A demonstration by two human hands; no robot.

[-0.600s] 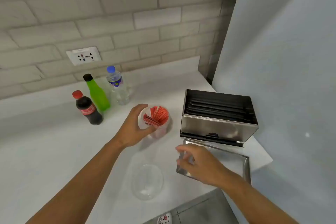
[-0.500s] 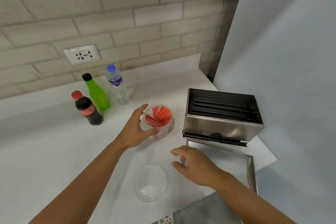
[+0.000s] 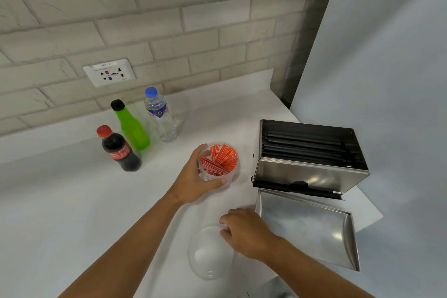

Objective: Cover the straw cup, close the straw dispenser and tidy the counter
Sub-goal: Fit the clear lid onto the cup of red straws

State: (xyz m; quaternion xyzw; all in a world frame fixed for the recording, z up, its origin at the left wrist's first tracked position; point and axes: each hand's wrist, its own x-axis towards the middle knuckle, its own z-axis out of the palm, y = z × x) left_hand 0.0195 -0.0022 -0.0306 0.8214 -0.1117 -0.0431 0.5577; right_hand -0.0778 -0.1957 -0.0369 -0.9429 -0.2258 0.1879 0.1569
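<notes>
A clear plastic cup (image 3: 219,164) full of red straws stands upright on the white counter (image 3: 60,201), with my left hand (image 3: 196,176) wrapped around its left side. A clear dome lid (image 3: 209,253) lies near the counter's front edge. The fingertips of my right hand (image 3: 244,231) touch the lid's upper right rim; whether they grip it is unclear. To the right stands the steel straw dispenser (image 3: 312,172), open on top and showing black straws. Its steel lid (image 3: 307,227) lies flat in front of it.
Three bottles stand behind the cup: a cola bottle (image 3: 119,150), a green bottle (image 3: 131,128) and a water bottle (image 3: 160,116). A wall socket (image 3: 109,72) is set in the brick wall. A grey panel (image 3: 387,80) bounds the counter on the right.
My right hand has moved left, away from the steel lid, and now rests on the rim of the dome lid. My left hand has kept hold of the straw cup.
</notes>
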